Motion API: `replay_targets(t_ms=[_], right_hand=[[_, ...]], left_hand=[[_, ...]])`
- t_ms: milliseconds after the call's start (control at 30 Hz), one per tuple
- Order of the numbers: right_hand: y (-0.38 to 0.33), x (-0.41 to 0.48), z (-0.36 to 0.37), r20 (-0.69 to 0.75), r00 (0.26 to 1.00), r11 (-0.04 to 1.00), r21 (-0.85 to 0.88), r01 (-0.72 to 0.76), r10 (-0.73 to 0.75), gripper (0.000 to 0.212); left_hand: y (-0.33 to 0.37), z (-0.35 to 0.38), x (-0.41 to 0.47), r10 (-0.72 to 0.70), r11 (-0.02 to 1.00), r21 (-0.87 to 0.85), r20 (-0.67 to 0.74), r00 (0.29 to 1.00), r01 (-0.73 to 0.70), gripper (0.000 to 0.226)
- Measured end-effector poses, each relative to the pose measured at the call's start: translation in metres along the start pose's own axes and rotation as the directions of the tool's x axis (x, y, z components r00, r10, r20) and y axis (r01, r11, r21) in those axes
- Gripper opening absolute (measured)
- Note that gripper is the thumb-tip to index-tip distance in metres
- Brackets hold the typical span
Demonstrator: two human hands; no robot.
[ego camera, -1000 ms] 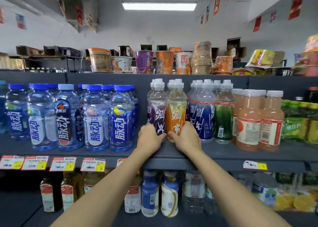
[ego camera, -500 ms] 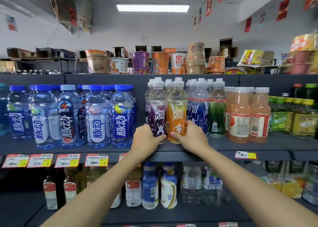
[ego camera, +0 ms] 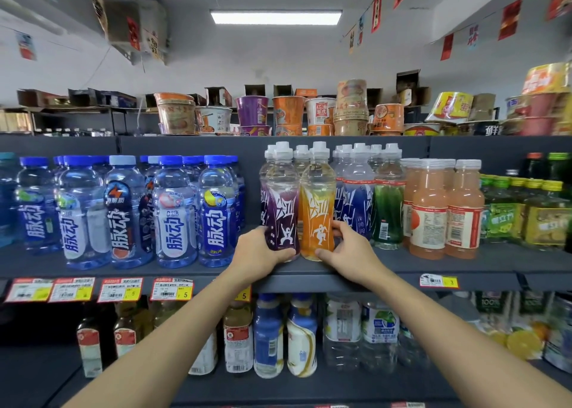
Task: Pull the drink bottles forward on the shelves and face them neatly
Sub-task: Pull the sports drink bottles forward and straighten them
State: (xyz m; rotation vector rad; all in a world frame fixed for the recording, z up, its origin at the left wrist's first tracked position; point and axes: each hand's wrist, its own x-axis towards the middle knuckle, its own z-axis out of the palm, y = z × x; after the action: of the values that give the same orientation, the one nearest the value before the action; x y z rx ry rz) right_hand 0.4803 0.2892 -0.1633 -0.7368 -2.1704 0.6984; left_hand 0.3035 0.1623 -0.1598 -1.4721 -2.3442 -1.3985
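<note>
While labels face front, left hand point(ego camera: 259, 252) grips purple bottle point(ego camera: 280, 209), right hand point(ego camera: 349, 252) orange bottle point(ego camera: 317, 212).

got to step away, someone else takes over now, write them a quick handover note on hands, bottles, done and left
Left hand: wrapped round the base of the purple bottle.
Right hand: gripping the base of the orange bottle.
Both bottles stand upright, side by side, near the front edge of the middle shelf, labels facing out.
Done: these two look faced.
Left: the blue bottle and green bottle to their right sit further back; probably pull them forward next.
</note>
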Motion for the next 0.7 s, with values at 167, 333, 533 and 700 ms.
replay_targets(t_ms=[167,333,533,700], right_hand=[[0.003,0.001,0.002,-0.027,1.0,1.0,0.022,0.008,-0.007,0.074],[0.003,0.003,0.002,-0.049,0.999,1.0,0.025,0.003,-0.002,0.074],[0.006,0.002,-0.002,-0.048,0.999,1.0,0.024,-0.003,0.005,0.072],[0.005,0.005,-0.011,0.008,1.0,1.0,-0.026,-0.015,0.015,0.077]], left_hand=[[-0.003,0.003,0.0,0.006,1.0,0.014,-0.03,1.0,-0.005,0.071],[-0.001,0.005,-0.001,-0.017,0.998,0.055,-0.077,0.997,0.021,0.068],[0.002,0.001,-0.009,0.014,0.987,0.161,-0.109,0.994,0.003,0.063],[0.001,-0.006,-0.013,0.013,0.972,0.235,-0.105,0.994,0.012,0.058]])
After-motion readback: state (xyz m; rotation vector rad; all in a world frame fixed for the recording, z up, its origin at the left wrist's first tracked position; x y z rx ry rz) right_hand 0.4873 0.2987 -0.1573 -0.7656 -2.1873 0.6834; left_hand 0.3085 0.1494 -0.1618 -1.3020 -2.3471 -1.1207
